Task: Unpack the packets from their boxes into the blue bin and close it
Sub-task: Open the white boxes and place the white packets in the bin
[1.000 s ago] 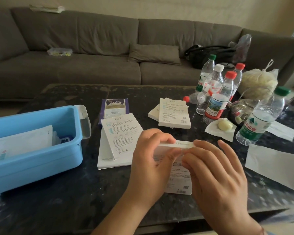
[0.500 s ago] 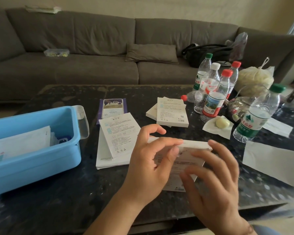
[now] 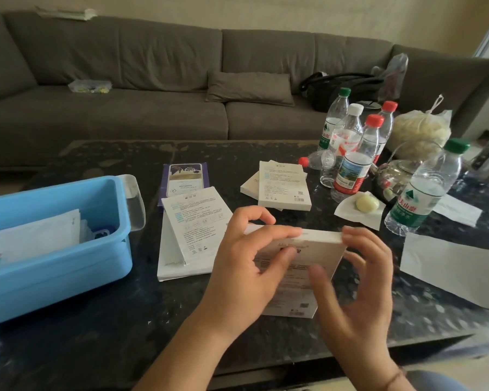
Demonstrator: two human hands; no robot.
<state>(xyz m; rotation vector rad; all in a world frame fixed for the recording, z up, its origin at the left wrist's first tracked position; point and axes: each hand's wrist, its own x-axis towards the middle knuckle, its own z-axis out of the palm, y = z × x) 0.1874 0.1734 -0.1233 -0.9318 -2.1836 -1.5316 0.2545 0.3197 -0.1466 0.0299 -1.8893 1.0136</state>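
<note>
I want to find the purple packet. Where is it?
The purple packet lies flat on the dark table, left of centre, just right of the blue bin and behind the white boxes.

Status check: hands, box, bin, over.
Left hand and right hand both hold the white box, unopened. Blue bin open, packets inside. Path to bin unobstructed.
</note>
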